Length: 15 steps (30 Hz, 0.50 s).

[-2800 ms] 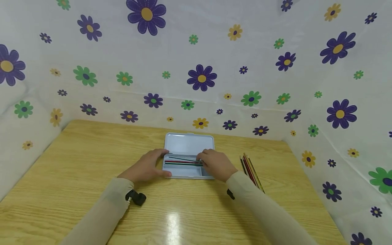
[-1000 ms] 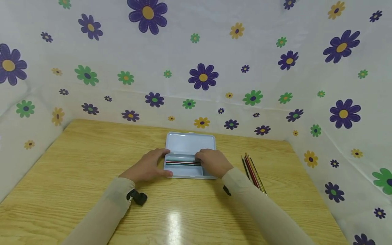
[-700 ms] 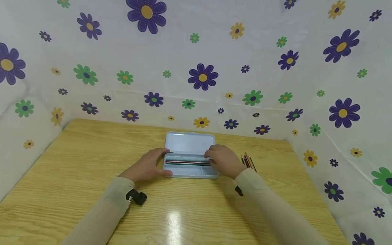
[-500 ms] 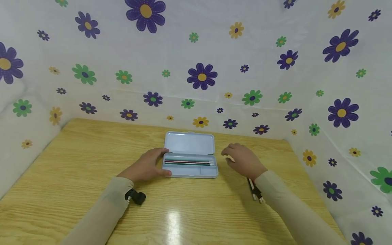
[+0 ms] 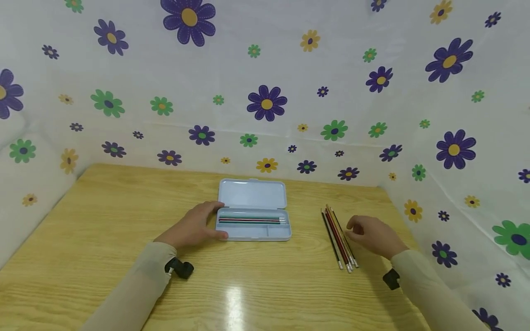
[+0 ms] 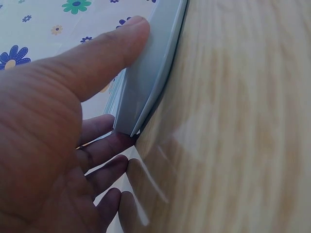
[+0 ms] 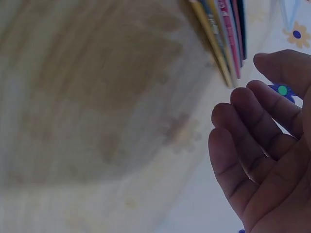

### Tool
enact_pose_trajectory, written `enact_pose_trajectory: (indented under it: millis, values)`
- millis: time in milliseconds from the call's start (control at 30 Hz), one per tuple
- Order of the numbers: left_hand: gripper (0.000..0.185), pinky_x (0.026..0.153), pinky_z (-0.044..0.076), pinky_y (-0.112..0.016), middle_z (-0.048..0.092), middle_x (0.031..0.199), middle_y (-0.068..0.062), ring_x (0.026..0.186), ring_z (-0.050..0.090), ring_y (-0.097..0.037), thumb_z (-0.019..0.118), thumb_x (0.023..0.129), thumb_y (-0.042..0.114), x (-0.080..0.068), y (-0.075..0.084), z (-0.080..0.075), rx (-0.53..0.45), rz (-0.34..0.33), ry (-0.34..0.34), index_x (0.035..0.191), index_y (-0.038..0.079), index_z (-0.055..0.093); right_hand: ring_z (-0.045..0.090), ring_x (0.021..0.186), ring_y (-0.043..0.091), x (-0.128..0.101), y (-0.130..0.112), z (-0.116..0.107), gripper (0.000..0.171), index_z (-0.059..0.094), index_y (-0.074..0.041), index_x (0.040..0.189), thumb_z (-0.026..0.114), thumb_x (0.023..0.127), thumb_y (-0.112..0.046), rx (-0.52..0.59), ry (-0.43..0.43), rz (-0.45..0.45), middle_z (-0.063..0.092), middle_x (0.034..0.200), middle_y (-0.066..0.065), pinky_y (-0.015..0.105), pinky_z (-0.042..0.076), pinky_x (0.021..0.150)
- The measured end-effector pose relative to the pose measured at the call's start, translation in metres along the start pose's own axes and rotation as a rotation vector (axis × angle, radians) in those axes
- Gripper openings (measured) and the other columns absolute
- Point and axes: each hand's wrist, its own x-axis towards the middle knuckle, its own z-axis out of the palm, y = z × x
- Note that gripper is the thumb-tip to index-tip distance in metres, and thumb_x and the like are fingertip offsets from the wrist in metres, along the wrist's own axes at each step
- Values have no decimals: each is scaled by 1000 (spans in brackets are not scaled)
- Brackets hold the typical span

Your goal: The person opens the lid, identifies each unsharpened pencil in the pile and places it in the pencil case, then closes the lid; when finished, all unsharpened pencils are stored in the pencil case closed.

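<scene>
We see a pale blue plastic pencil case (image 5: 253, 209), lid open, with red, green and dark pencils inside (image 5: 252, 220). The loose bunch of wooden pencils (image 5: 338, 238) runs black, red, yellow. Light oak-grain wooden table (image 5: 103, 220). White cloth backdrop (image 5: 265, 69) printed with purple, green and yellow flowers. Both sleeves (image 5: 136, 285) are beige.

Open counter (image 5: 103, 220) left of the case (image 5: 252, 230), and a wide bare strip along the near edge. Gap between case and pencils (image 5: 339, 236) wide enough for a hand. Left hand (image 5: 194, 227) blocks the case's left end; right hand (image 5: 372, 236) sits just right of the pencils. Flowered walls (image 5: 455, 184) close in back, left and right; little room past the pencils.
</scene>
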Motion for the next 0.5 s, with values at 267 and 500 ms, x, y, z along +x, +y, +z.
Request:
enact_pose_trajectory:
  millis: [267,500]
  values:
    - [98,123,25,-62,39,162,-16,151,31,-41,86,80,55,-2,1,-1,-14,-8,-4,156,11,41,61,78,7,-10,12,18,12,72,-13,105,68,100,-24,41,-23,24,67,86,-8,34,55,70]
    - [98,122,25,-63,39,162,-17,151,32,-42,84,81,56,-3,2,-1,-8,-3,-1,156,10,41,61,79,9,-12,12,19,11,72,-11,104,69,99,-21,19,-14,38,68,89,-6,36,55,70]
